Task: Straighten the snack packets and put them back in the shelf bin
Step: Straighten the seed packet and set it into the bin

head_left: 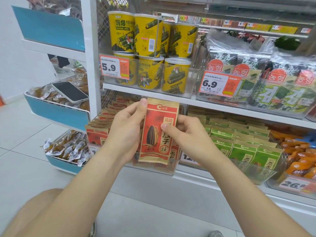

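Packet (158, 139) between left hand (127, 132), right hand (187, 134)

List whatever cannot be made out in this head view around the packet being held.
Head view only.
- Price tag on the bin: covered by the held red packet and right hand; only "12" shows.
- Left hand fingers: behind the packet.
- Corner price tag: runs off the right edge after "26."
- Top-shelf tags: too small and blurred to read.

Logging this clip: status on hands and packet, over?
Left hand and right hand both grip red seed packet, upright. Held in front of clear shelf bin, not yet in. Nothing seen blocking.
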